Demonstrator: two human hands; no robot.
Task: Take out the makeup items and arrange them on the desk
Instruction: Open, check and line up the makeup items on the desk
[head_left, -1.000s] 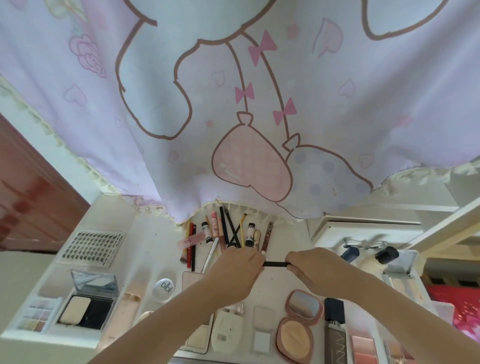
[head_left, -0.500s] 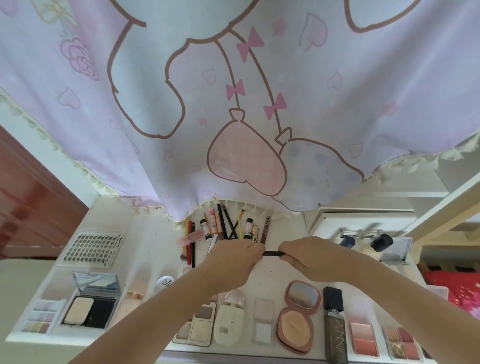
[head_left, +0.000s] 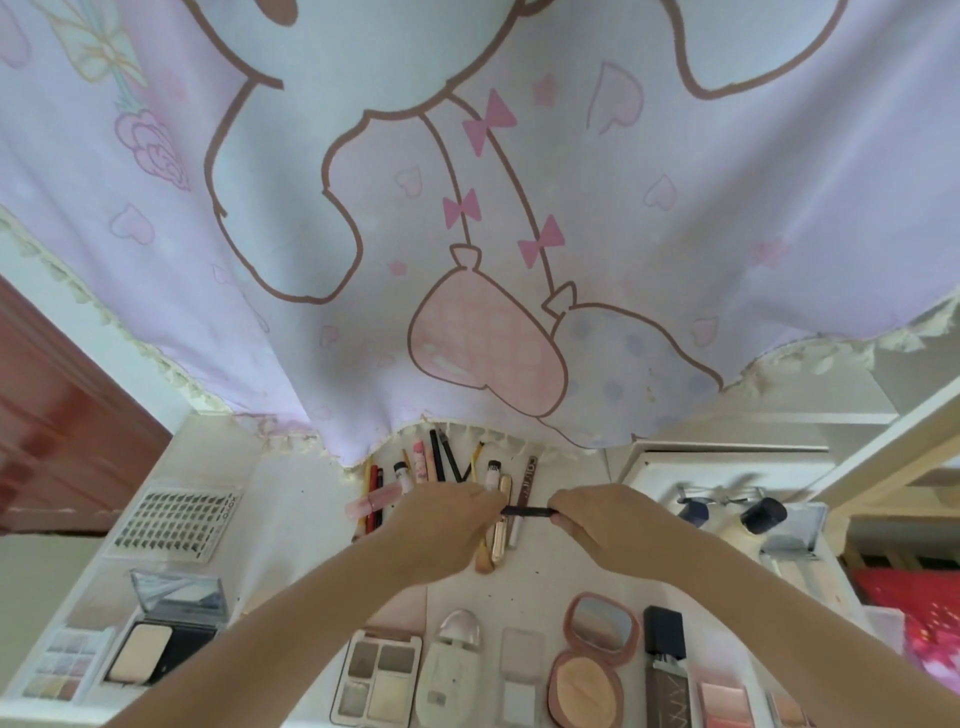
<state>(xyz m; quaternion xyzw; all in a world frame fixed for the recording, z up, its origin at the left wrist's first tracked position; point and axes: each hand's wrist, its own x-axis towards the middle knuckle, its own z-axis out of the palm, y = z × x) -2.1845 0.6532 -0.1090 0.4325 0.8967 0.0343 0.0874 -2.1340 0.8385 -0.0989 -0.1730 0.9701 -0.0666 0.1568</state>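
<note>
My left hand (head_left: 441, 527) and my right hand (head_left: 605, 525) each pinch one end of a thin black pencil-like stick (head_left: 527, 512), held level above the white desk (head_left: 550, 577). Behind my hands lies a row of pencils, tubes and pens (head_left: 441, 465) under the curtain's fringe. A gold tube (head_left: 501, 525) and a brown pen (head_left: 524, 483) lie just under the stick. Along the near edge sit an eyeshadow quad (head_left: 379, 678), a white compact (head_left: 452, 670), a round pink powder compact (head_left: 592, 660) and a dark tube (head_left: 667, 670).
A pink cartoon curtain (head_left: 467, 208) hangs over the back of the desk. At the left lie a lash sheet (head_left: 179, 522), an open black powder case (head_left: 166, 639) and a small palette (head_left: 60, 662). A white organiser with dark-capped bottles (head_left: 763, 512) stands at the right.
Both hands stay on the black stick. The view has tilted down slightly, so more of the near row of compacts and palettes shows.
</note>
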